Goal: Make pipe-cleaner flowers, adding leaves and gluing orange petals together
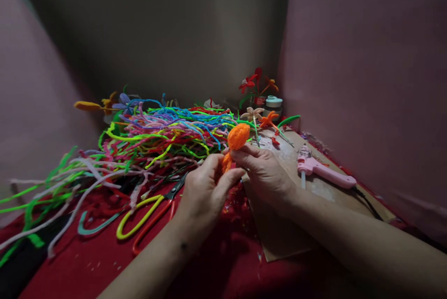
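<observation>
Both hands meet in the middle of the view around an orange pipe cleaner petal (239, 136), whose fuzzy rounded head points up. My left hand (208, 182) is closed on its lower twisted part, thumb towards the right. With fingertips pinched just below the rounded head, my right hand (263, 171) grips it from the other side. The fingers partly hide the lower end. Below and left of my left hand lie scissors (139, 210) with one yellow and one red handle loop, next to a second tool with a teal handle (96, 229).
A large heap of coloured pipe cleaners (181, 126) spreads across the left and back. On the right, a pink glue gun (324, 171) rests on a cardboard sheet (279, 238). Behind are an orange flower (268, 119), a pale flower (253, 113) and a lidded jar (273, 105).
</observation>
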Available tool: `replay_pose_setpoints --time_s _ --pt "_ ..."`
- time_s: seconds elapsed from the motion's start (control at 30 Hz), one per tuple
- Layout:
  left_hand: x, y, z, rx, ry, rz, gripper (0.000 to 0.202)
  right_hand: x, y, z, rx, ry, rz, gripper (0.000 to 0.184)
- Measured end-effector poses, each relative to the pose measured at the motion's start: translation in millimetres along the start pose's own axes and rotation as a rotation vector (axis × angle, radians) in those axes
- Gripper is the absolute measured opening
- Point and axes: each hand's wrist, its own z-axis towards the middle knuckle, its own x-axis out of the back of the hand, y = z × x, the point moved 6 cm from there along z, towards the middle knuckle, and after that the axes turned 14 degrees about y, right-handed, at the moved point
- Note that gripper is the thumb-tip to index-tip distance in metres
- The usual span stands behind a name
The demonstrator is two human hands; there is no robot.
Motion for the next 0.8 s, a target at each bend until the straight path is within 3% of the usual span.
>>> replay_pose_setpoints --time_s 0.1,0.17,0.5,0.63,0.8 --pt "3.5 7.5 -1.6 -0.285 0.115 0.201 0.011 -1.0 0.2 -1.4 0.011 0.006 -0.032 0.009" --pt "3.6 6.5 -0.9 -0.3 0.099 0.198 0.017 -1.5 0.4 -2.0 0.017 -0.01 -0.054 0.01" --pt "-3.0 -3.7 -2.8 0.387 -0.068 -0.344 0.023 -3.6 -10.8 -0.2 0.159 -0.11 -0.163 0.018" --pt "-7.8 -5.6 -4.9 0.516 -0.109 -0.51 0.022 -6.3 -13.8 -2.3 0.148 -0.11 -0.126 0.02" --pt "-12.6 -5.8 -8.7 0.616 -0.245 -0.733 0.017 -6.5 -11.4 -2.4 0.081 -0.108 -0.04 0.015"
